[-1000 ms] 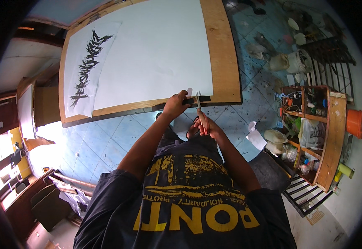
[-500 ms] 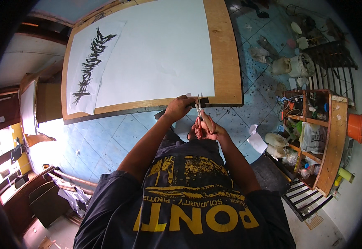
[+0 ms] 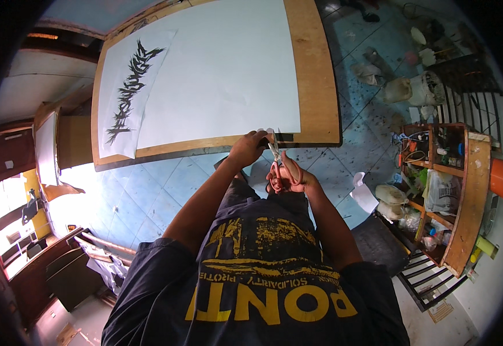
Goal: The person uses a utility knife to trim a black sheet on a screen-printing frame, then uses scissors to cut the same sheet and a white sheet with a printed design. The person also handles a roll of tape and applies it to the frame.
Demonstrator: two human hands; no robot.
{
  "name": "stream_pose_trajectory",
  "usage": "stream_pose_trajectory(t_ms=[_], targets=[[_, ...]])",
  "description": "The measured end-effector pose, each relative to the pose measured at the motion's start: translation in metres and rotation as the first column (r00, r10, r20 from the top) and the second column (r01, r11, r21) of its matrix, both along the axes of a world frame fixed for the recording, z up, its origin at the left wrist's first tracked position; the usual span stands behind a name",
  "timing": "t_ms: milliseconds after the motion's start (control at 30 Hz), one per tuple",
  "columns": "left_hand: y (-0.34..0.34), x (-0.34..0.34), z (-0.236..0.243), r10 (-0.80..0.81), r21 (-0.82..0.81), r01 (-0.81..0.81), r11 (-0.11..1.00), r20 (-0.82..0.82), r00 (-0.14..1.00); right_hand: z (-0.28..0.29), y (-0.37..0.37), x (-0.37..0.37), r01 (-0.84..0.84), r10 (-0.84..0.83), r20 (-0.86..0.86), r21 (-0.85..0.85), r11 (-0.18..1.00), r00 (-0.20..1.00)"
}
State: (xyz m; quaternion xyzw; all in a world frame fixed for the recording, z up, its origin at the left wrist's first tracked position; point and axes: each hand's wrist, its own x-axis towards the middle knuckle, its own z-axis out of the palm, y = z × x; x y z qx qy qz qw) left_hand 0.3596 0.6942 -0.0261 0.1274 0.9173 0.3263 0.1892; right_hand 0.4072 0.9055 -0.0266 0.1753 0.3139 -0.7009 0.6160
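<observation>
Near the front edge of the wooden board (image 3: 315, 75), my left hand (image 3: 247, 149) has its fingertips closed on a short dark strip (image 3: 285, 137). My right hand (image 3: 289, 180), just below the edge, grips scissors (image 3: 276, 151) with pinkish-orange handles, blades pointing upward across that strip. A large white sheet (image 3: 217, 75) lies on the board, with a narrower paper (image 3: 121, 115) bearing black spiky lettering along its left side. The exact contact between blades and strip is too small to make out.
Blue tiled floor (image 3: 147, 196) surrounds my legs. At right stand a wooden shelf (image 3: 473, 190) of clutter, an orange bucket (image 3: 499, 176), jerrycans (image 3: 397, 89) and metal racks (image 3: 430, 277). Loose paper (image 3: 365, 193) lies nearby. A bright window (image 3: 3, 202) is at left.
My right hand has turned, and the scissors' handle loops show wider apart than a second ago. My left hand stays at the board's edge. The view has shifted slightly.
</observation>
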Motion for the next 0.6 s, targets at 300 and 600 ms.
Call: stream_pose_trajectory(t_ms=[300,600], targets=[[-0.032,0.051,0.044,0.177,0.084,-0.184,0.979,0.083,0.981,-0.018,-0.049,0.022,0.343,-0.181,-0.535,0.22,0.913,0.825],[-0.149,0.124,0.067,0.354,0.111,-0.347,0.931,-0.059,0.933,0.011,-0.161,0.039,0.552,-0.021,-0.813,0.376,0.745,0.581]])
